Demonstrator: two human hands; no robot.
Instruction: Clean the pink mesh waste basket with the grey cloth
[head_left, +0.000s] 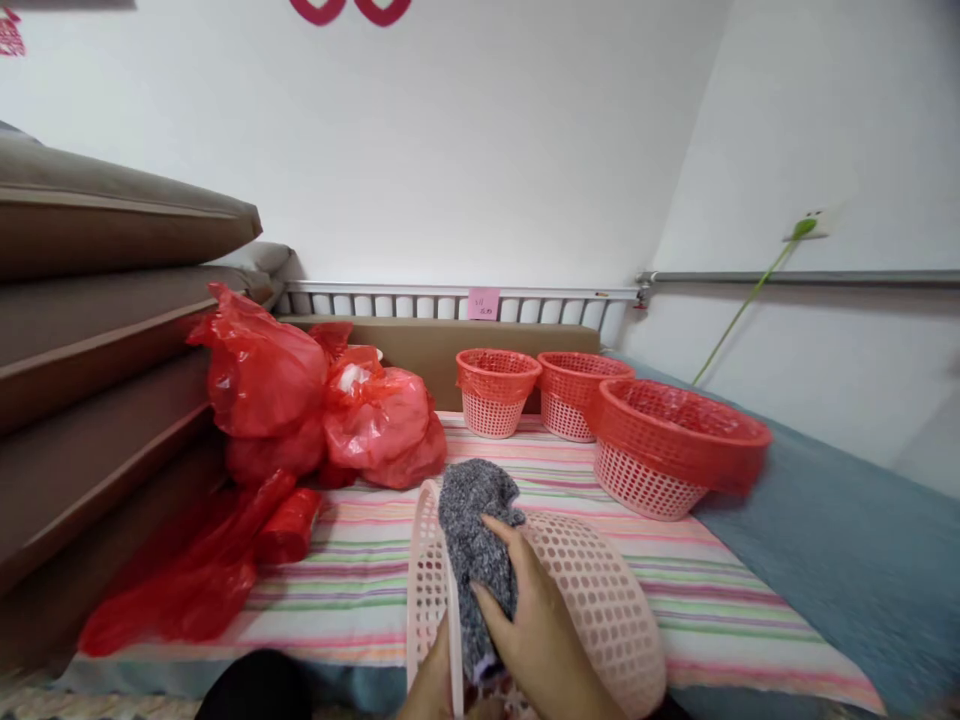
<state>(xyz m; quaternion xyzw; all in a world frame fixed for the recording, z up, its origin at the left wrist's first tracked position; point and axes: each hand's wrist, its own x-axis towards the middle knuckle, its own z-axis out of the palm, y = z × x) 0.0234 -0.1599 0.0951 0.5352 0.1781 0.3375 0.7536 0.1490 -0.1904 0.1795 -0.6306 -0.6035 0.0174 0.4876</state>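
Observation:
A pale pink perforated plastic basket [600, 590] lies tipped on its side in front of me, with its opening towards the left. My right hand [536, 610] presses a dark grey fuzzy cloth [480, 540] against the outside of the basket near its rim. The thumb and fingers are bent over the cloth. My left hand [433, 675] is at the lower part of the rim, holding the basket; most of its fingers are hidden behind the rim and cloth.
Three pink baskets lined with red bags stand behind: a left one [495, 395], a middle one [574, 400] and a right one [667, 450]. Filled red plastic bags [382, 420] and a red bag roll [289, 525] lie left, beside stacked brown cushions [97, 310]. A striped cloth [360, 590] covers the surface.

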